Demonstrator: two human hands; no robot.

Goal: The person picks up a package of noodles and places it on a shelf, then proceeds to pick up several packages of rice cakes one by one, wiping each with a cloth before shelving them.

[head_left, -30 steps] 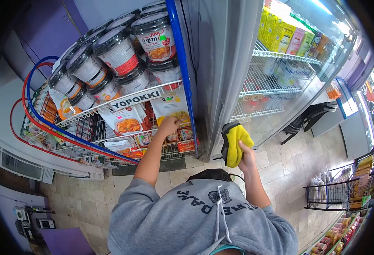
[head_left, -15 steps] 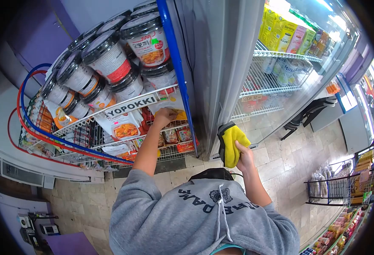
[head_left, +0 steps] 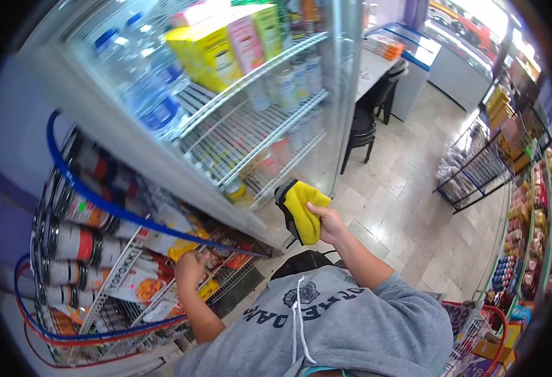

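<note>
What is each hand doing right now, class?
Left hand: gripping a snack packet on the wire rack.
Right hand: closed on the yellow cloth.

left hand (head_left: 189,269) fingers hidden among pouches (head_left: 139,286), cup labels (head_left: 78,210) blurred

Packed wire rack (head_left: 109,295) and fridge door (head_left: 238,132) block ahead — open floor (head_left: 408,207) rightward.

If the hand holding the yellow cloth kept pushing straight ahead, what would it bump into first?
Most likely the fridge's glass door: the right hand presses the yellow cloth toward its lower edge. Depth is hard to judge, so the cloth may already touch it.
</note>
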